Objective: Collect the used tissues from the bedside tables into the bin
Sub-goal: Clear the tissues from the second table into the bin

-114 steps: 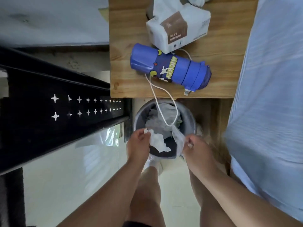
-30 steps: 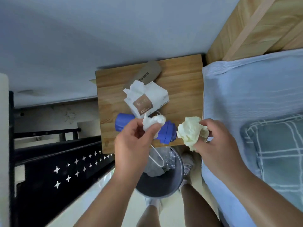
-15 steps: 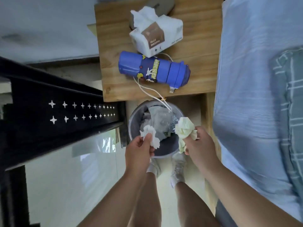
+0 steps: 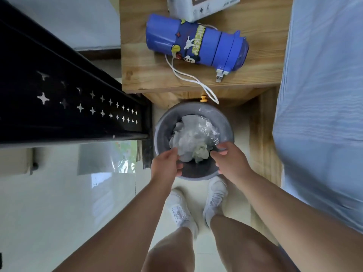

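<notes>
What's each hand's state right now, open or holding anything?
Left hand: open, fingers loosely curled, holding nothing, above the bin.
Right hand: open, fingers relaxed, yellowish tissue lying in the bin beside it.

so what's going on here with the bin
A person stands over the grey bin beside the wooden bedside table, left hand and right hand above its opening. A white tissue and a yellowish tissue sit at the fingertips on the rubbish inside; whether the fingers grip them is unclear. A blue Mickey bottle and a white cable lie on the table.
</notes>
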A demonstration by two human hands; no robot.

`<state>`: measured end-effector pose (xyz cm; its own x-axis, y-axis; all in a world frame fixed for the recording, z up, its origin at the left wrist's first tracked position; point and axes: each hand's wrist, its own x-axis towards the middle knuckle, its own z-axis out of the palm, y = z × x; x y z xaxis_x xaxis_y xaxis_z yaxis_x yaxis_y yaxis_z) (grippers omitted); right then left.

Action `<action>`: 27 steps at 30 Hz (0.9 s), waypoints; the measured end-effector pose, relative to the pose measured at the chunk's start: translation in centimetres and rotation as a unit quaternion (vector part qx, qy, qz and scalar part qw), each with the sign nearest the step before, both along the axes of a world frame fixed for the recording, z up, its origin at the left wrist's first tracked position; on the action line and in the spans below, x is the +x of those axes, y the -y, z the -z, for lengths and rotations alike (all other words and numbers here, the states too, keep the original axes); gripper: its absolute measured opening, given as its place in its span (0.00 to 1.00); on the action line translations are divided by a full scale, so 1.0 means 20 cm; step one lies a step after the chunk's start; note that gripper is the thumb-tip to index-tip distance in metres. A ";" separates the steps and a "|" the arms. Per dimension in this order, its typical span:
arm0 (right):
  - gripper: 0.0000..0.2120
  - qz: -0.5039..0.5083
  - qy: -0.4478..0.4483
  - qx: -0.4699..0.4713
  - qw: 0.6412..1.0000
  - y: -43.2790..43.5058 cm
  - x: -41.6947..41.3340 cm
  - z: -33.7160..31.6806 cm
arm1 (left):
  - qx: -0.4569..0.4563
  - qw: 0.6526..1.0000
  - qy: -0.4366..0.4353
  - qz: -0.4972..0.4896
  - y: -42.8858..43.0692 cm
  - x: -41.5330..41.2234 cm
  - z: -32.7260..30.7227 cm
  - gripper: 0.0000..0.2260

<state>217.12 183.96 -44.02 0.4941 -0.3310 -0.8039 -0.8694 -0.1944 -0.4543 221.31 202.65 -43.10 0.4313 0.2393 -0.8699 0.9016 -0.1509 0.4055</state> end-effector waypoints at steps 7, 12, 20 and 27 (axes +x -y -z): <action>0.17 -0.006 0.031 -0.164 0.986 0.15 0.06 0.17 | 0.188 0.968 0.077 0.147 -0.19 0.14 0.18 0.23; 0.17 -0.003 -0.044 -0.068 0.997 0.17 0.07 0.29 | 0.027 0.999 -0.013 0.018 -0.20 0.23 0.34 0.19; 0.13 0.015 -0.024 -0.051 0.998 0.21 0.02 0.28 | -0.018 0.998 -0.048 0.022 -0.23 0.16 0.29 0.17; 0.16 0.004 0.006 -0.016 1.000 0.20 -0.16 -0.42 | -0.042 0.997 -0.056 0.011 -0.31 -0.03 -0.43 0.21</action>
